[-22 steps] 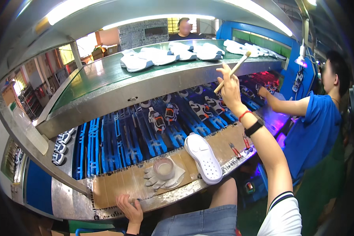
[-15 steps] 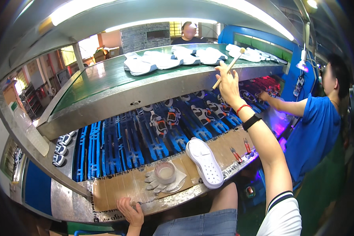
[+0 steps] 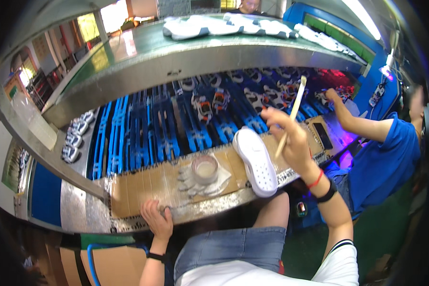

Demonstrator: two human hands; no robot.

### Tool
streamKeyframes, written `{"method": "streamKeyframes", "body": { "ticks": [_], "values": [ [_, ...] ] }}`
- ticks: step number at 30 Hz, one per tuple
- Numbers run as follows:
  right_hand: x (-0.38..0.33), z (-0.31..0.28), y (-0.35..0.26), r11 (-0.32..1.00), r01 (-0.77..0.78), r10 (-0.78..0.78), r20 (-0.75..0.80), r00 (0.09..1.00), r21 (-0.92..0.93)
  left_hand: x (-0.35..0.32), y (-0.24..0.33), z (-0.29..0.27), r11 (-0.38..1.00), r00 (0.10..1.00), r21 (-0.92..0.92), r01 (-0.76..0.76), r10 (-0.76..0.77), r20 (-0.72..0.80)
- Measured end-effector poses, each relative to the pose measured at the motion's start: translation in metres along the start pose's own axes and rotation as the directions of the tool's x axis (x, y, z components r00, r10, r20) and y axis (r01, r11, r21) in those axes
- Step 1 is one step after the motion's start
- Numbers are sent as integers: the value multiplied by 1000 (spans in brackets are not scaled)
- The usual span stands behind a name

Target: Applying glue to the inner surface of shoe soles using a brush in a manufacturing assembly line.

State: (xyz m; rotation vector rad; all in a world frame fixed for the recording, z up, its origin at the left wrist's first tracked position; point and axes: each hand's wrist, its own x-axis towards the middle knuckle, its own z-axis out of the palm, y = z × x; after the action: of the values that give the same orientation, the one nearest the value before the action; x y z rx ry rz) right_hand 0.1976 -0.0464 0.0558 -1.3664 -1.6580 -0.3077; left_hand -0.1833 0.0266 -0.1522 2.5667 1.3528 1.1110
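Observation:
My right hand (image 3: 291, 138) is raised over the bench and grips a thin pale brush stick (image 3: 293, 109) that points up and away. Just left of it a white shoe sole (image 3: 255, 162) lies on the cardboard mat (image 3: 143, 183), tread side up. My left hand (image 3: 156, 220) rests on the near metal edge of the bench, fingers curled over it, holding nothing. A small round glue pot (image 3: 205, 168) stands on a worn white glove (image 3: 195, 182) between the two hands.
Blue conveyor racks (image 3: 162, 128) carrying shoe clamps run behind the mat. An upper green shelf (image 3: 176, 47) holds several white soles (image 3: 214, 26). A person in a blue shirt (image 3: 386, 157) works at my right, arm stretched onto the conveyor. Another person stands beyond the shelf.
My right hand with the brush has come down from the upper shelf toward the white sole. My left hand stays on the bench edge.

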Motion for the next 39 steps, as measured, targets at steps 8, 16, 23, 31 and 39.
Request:
{"method": "streamKeyframes", "body": {
  "ticks": [8,16,23,31,39],
  "values": [
    [-102,54,-86,908,-193,68,326,943,371,6,-1,4,1000,1000,-11,4,-4,3],
    [-151,85,-117,825,-242,204,129,970,510,1,1,4,999,1000,-24,25,-24,20],
    [-167,95,-130,861,-322,274,174,946,394,3,2,4,999,999,-37,28,-28,22],
    [-175,100,-132,867,-294,229,203,952,402,5,0,6,999,1000,-36,23,-23,19],
    [-180,102,-134,861,-311,243,210,947,402,3,-1,7,999,999,-18,27,-26,36]
  ]
}}
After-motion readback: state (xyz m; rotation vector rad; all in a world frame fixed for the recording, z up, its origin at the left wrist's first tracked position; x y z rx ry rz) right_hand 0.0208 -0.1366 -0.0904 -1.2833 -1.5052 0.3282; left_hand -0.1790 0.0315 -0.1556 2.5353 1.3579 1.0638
